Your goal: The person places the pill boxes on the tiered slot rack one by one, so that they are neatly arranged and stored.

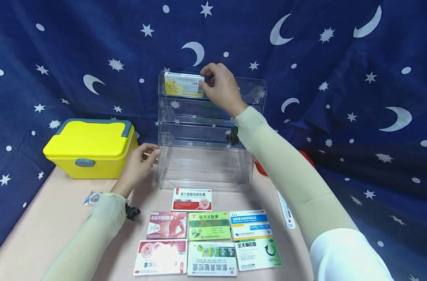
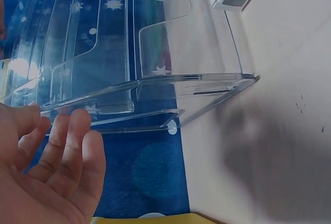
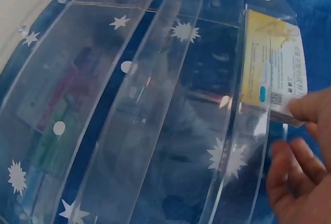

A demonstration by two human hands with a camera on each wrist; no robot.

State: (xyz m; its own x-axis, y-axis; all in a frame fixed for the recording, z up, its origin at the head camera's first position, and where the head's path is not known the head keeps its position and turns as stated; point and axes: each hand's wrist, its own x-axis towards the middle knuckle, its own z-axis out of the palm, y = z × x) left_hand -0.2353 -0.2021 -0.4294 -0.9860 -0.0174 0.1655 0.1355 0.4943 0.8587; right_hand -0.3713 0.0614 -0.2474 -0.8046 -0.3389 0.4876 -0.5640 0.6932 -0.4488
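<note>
A clear tiered display rack (image 1: 206, 154) stands upright on the table. In its top tier, at the left end, sits a yellow and white medicine box (image 1: 183, 85). My right hand (image 1: 221, 86) pinches that box at its right end, the thumb on the front corner in the right wrist view, the other fingers loosely bent. Lower down, my left hand (image 1: 139, 162) touches the rack's left side with relaxed fingers. In the left wrist view its thumb and fingertips (image 2: 80, 118) lie along the clear side edge.
Several medicine boxes lie flat before the rack, including a red and white one (image 1: 191, 200) and a green one (image 1: 209, 226). Left of the rack stands a yellow lidded case (image 1: 90, 150). A thermometer-like strip (image 1: 286, 210) lies at right; a red object (image 1: 261, 168) is partly hidden behind my right arm.
</note>
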